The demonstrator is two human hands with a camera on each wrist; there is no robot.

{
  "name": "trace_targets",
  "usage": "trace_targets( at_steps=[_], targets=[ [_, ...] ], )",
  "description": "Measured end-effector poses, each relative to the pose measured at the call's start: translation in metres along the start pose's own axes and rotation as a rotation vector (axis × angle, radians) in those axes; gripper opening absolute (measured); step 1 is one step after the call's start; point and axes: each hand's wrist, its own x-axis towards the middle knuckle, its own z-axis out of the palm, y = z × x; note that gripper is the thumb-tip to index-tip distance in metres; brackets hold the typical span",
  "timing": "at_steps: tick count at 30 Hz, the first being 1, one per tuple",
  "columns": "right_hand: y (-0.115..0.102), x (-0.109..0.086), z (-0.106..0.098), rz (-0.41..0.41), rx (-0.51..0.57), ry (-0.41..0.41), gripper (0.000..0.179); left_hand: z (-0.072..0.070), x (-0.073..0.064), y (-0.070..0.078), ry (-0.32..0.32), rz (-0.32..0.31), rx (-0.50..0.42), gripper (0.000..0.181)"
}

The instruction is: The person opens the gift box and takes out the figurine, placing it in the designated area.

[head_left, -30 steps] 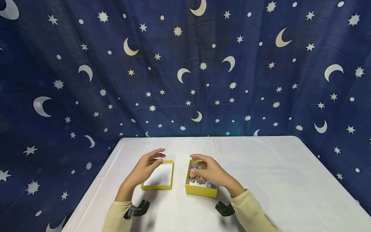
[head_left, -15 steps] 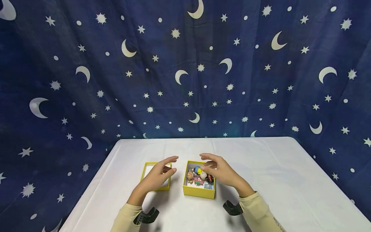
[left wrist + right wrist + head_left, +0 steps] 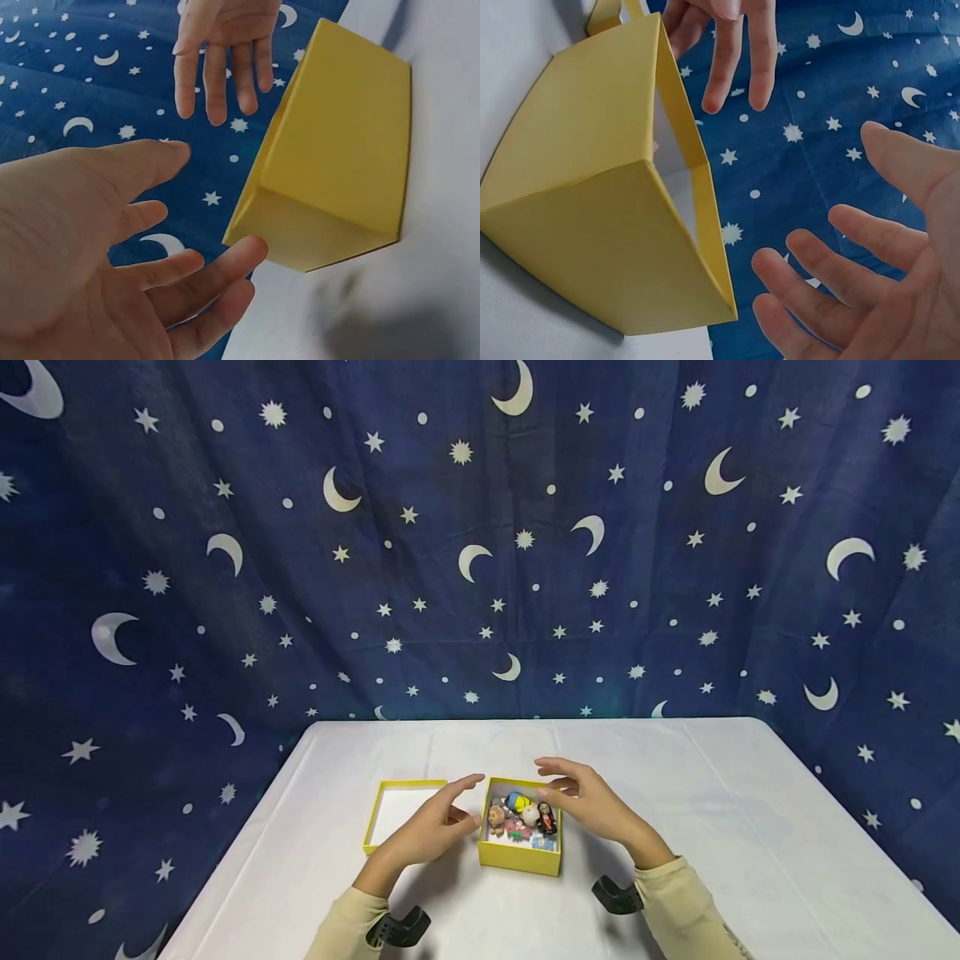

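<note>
A yellow open box (image 3: 519, 859) with white inside stands on the table, holding several small toy figures (image 3: 517, 828), one of them dark (image 3: 546, 818) with a pale face. At the box's left side is my left hand (image 3: 431, 833), its fingers loosely extended and holding nothing. Over the right rim hovers my right hand (image 3: 588, 797), fingers relaxed and spread, also holding nothing. In the left wrist view the yellow box (image 3: 330, 135) is close beside the left fingertips. The right wrist view has a gap between the box (image 3: 577, 225) and the right fingers.
Left of the box lies a shallow yellow-rimmed lid (image 3: 397, 810) with its white inside up, partly hidden by the left hand. The white-covered table (image 3: 712, 827) ends at the back before a dark blue curtain (image 3: 420, 610) with moons and stars.
Both hands have shifted right. My left hand has gone from over the lid to the box's left side; my right hand has moved off the box's middle, uncovering the figures.
</note>
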Motion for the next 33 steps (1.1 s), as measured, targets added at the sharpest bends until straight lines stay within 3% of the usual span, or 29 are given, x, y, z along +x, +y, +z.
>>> trace_targets(
  at_steps=[6,21,33],
  targets=[
    [0.004,0.001,0.002,-0.002,-0.003,-0.009,0.052,0.006,0.002,-0.004,-0.04,0.037,-0.041,0.075],
    [0.017,0.0,0.002,0.021,-0.117,-0.078,0.05,0.016,0.003,-0.001,-0.073,-0.005,-0.079,0.1],
    [0.023,0.0,0.015,0.093,-0.225,-0.085,0.048,0.017,0.004,-0.005,-0.096,-0.073,-0.128,0.092]
  ],
)
